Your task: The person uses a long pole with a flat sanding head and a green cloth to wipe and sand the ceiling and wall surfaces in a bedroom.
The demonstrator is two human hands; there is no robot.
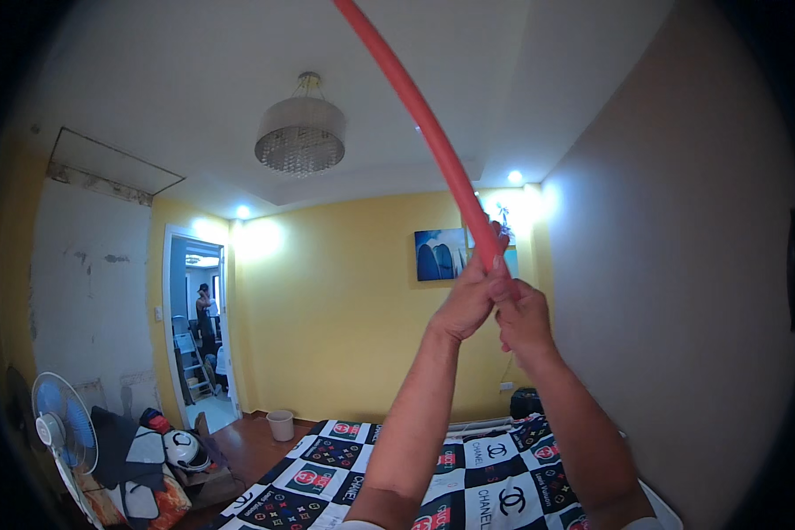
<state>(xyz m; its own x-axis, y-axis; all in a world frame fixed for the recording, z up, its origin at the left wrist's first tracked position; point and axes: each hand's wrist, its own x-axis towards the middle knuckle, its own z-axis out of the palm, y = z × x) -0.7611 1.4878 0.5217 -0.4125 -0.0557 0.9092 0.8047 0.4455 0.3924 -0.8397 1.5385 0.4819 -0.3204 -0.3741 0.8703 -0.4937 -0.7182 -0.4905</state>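
Observation:
A long, thin red balloon [424,119] slants up and to the left from my hands, bending slightly, and its far end runs out of the top of the picture. My left hand [468,300] is closed around its lower part, with the fingers partly behind it. Just below and to the right, my right hand [526,320] pinches the balloon's bottom end with curled fingers. The two hands touch, so the very tip of the balloon is hidden between them. Both arms are raised in front of me, above the bed.
Below my arms lies a bed [327,450] with a black-and-white patterned cover. A crystal-fringed lamp [300,137] hangs from the ceiling. At left stand a fan [64,424], a white helmet [185,450] and a bin [280,425]. Through the doorway, a person [205,314] stands near a stepladder [191,362].

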